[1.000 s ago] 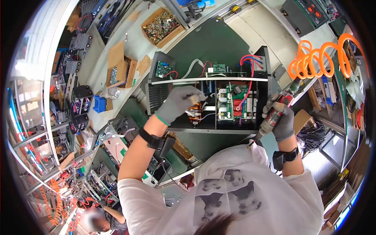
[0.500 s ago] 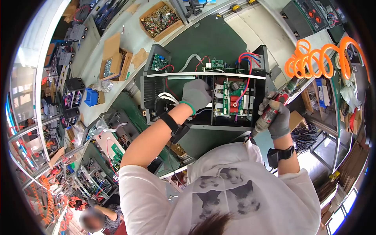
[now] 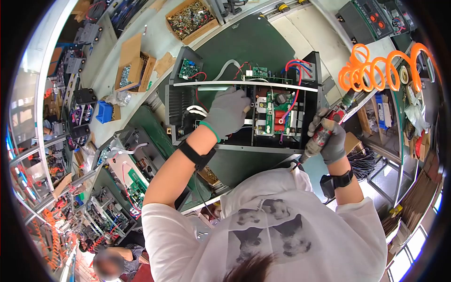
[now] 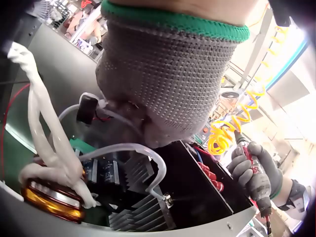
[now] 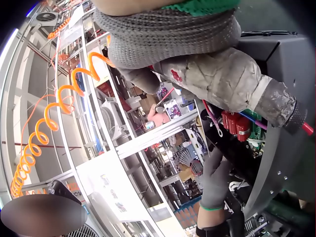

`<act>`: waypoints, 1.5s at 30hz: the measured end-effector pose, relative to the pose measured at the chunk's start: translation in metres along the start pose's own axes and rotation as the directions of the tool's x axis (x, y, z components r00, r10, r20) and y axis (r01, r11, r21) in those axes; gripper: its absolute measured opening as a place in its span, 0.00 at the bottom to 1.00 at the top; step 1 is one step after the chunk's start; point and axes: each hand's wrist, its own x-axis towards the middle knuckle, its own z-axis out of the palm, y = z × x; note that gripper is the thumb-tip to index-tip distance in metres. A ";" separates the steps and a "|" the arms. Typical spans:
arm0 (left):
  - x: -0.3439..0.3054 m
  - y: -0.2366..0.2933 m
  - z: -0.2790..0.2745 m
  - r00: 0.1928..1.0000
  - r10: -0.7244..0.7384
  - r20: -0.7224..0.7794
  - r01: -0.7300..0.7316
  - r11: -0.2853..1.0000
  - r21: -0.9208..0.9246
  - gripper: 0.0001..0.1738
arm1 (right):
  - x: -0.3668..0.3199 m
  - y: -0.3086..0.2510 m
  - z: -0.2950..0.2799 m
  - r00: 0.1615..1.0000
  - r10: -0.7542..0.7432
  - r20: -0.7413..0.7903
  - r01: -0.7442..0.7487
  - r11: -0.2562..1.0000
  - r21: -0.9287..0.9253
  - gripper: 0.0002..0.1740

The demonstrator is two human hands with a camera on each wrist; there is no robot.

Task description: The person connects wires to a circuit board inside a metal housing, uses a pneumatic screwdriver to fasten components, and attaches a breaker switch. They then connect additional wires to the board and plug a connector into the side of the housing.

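A black metal case [image 3: 282, 148] with electronics inside sits in front of the person. The gloved left hand [image 3: 228, 113] reaches into its left half, beside a green circuit board [image 3: 271, 117]. In the left wrist view, a thin white cable with a black connector [image 4: 87, 109] runs close by this hand [image 4: 163, 79]; its fingertips are hidden, and I cannot tell what they hold. A copper coil [image 4: 54, 200] with white-sleeved leads [image 4: 47, 118] lies near the hand. At the case's right end, the gloved right hand [image 3: 334, 143] grips a worn air screwdriver [image 3: 315, 144], its bit pointing down toward the person.
An orange coiled hose [image 3: 371, 77] hangs at the right. Cardboard boxes of small parts [image 3: 190, 21] stand on the back bench, near a blue bin [image 3: 105, 112]. Another opened case [image 3: 129, 171] lies at the left. A light rail [image 3: 244, 84] crosses the case.
The left hand went from above the coil and white leads to deeper in the case's middle, then shifted slightly back left. The right hand keeps its grip on the screwdriver.
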 end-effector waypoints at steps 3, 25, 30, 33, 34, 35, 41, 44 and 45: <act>-0.009 -0.001 -0.015 0.999 -0.011 -0.041 0.011 1.000 0.004 0.08 | -0.001 0.000 0.000 1.000 -0.023 -0.009 0.023 0.999 -0.033 0.15; -0.008 -0.005 0.027 0.996 -0.065 -0.065 0.067 0.997 0.033 0.07 | -0.002 0.001 -0.006 0.999 -0.039 -0.010 0.040 0.996 0.081 0.14; 0.008 0.002 0.015 0.952 -0.141 0.270 0.129 0.990 0.058 0.09 | -0.002 0.004 -0.006 0.997 -0.074 -0.004 0.074 0.997 0.027 0.15; 0.012 0.006 0.010 0.908 -0.212 0.361 0.184 0.977 0.109 0.09 | -0.002 0.002 -0.006 0.998 -0.062 -0.004 0.062 0.997 0.034 0.15; 0.011 0.005 0.013 0.912 -0.207 0.355 0.186 0.978 0.093 0.10 | -0.003 0.000 -0.003 0.998 -0.067 -0.019 0.068 0.997 0.026 0.16; 0.010 0.003 0.017 0.914 -0.214 0.345 0.195 0.977 0.091 0.10 | -0.003 -0.002 0.000 0.997 -0.072 -0.034 0.073 0.997 0.016 0.16; 0.004 -0.004 0.027 0.956 -0.219 0.194 0.237 0.968 -0.076 0.12 | 0.009 -0.035 0.059 0.934 -0.265 0.242 0.252 0.964 0.082 0.18; 0.003 -0.002 0.027 0.951 -0.252 0.181 0.266 0.962 -0.060 0.09 | 0.033 -0.038 0.090 0.834 -0.458 0.309 0.474 0.880 0.024 0.17; 0.004 0.001 0.023 0.954 -0.241 0.181 0.255 0.965 -0.060 0.09 | 0.042 -0.034 0.095 0.785 -0.506 0.357 0.535 0.844 0.019 0.16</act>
